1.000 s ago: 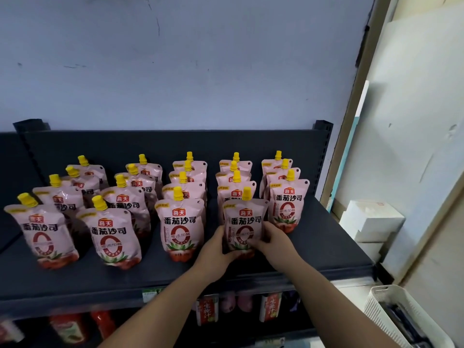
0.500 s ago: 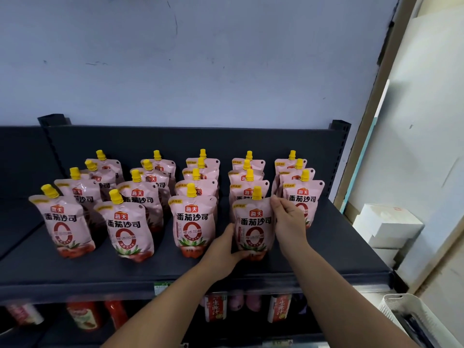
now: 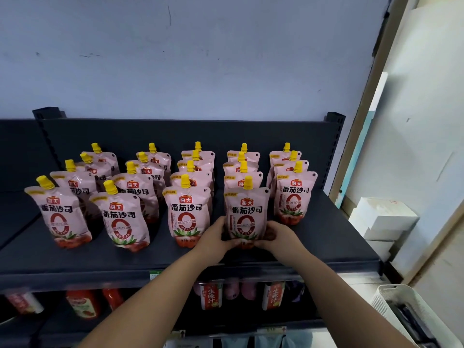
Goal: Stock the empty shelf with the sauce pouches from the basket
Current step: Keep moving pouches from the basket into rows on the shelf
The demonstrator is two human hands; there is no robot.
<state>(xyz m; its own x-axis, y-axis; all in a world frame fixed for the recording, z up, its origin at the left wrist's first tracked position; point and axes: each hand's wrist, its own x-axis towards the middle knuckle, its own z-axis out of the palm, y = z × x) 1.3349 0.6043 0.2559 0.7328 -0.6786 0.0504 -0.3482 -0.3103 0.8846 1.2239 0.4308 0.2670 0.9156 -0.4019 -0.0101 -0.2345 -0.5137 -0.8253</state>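
Several pink sauce pouches with yellow caps stand upright in rows on the dark shelf (image 3: 326,242). The front pouch of the fourth row (image 3: 247,212) stands near the shelf's front edge. My left hand (image 3: 216,238) grips its lower left side and my right hand (image 3: 278,236) grips its lower right side, fingers wrapped around its base. The white basket (image 3: 391,300) shows at the bottom right corner, with dark contents inside.
A lower shelf (image 3: 75,322) holds red bottles and other packets. White boxes (image 3: 384,217) are stacked right of the shelf by a pale wall. The shelf's back panel (image 3: 175,131) rises behind the rows. Bare shelf surface lies right of the last row.
My right hand has dropped from the pouch's upper right edge down to its base. The left hand stays at the lower left. The camera view has shifted slightly.
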